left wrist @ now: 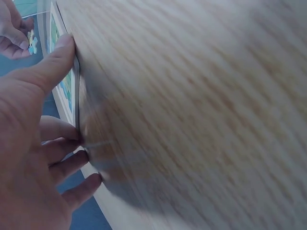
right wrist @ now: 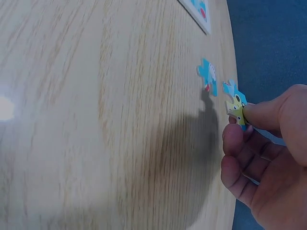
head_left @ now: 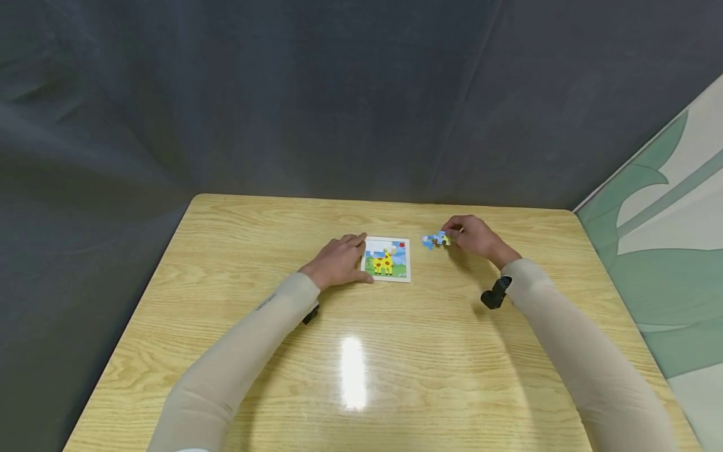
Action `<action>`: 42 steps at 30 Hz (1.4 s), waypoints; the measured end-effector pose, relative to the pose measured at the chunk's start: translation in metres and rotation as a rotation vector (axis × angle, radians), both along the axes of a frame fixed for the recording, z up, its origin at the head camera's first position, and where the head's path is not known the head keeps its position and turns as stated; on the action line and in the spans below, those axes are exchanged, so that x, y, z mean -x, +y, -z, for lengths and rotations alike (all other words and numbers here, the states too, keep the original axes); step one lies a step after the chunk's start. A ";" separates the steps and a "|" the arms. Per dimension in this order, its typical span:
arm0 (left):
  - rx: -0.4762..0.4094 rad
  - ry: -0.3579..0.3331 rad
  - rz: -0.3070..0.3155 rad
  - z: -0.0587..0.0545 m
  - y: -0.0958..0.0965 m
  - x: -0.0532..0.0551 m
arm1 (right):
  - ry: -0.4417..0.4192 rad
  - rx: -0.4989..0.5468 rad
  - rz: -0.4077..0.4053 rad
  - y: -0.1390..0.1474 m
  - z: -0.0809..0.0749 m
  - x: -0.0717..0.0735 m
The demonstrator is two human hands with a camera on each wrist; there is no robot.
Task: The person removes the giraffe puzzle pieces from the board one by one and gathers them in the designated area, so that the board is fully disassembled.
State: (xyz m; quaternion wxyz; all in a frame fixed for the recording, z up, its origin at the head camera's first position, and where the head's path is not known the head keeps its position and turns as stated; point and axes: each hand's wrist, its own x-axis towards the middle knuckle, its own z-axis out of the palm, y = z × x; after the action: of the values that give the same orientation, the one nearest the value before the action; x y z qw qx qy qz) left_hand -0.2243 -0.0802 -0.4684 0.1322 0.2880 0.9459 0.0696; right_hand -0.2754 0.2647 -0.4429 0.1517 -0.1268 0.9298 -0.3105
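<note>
A small framed jigsaw puzzle with a yellow giraffe lies on the table; bare white shows in its upper part. Along its left side rests my left hand, thumb at the lower corner and fingers spread near the upper one. In the left wrist view, the fingertips touch the tabletop. My right hand is to the right of the puzzle, pinching a yellow-and-blue puzzle piece between thumb and fingers. Close by, a loose blue puzzle piece lies on the table.
The wooden table has its far edge just beyond both hands. A dark curtain hangs behind it, and a green-and-white patterned panel stands on the right. Light glares off the tabletop in front.
</note>
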 end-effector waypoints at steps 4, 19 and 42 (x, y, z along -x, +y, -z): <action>-0.063 -0.002 -0.015 0.001 -0.001 0.000 | -0.005 -0.017 0.012 0.002 0.001 -0.002; -0.035 0.010 0.013 -0.003 -0.003 0.000 | -0.009 -0.038 0.027 0.008 0.003 -0.002; 0.000 -0.009 0.009 -0.001 0.000 -0.001 | 0.107 -0.087 0.041 0.008 0.024 0.003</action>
State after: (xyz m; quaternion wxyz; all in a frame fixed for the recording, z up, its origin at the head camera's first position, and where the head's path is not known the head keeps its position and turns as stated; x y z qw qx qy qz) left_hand -0.2235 -0.0805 -0.4675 0.1369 0.2917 0.9440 0.0703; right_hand -0.2782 0.2723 -0.4667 0.1009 -0.1176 0.9516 -0.2654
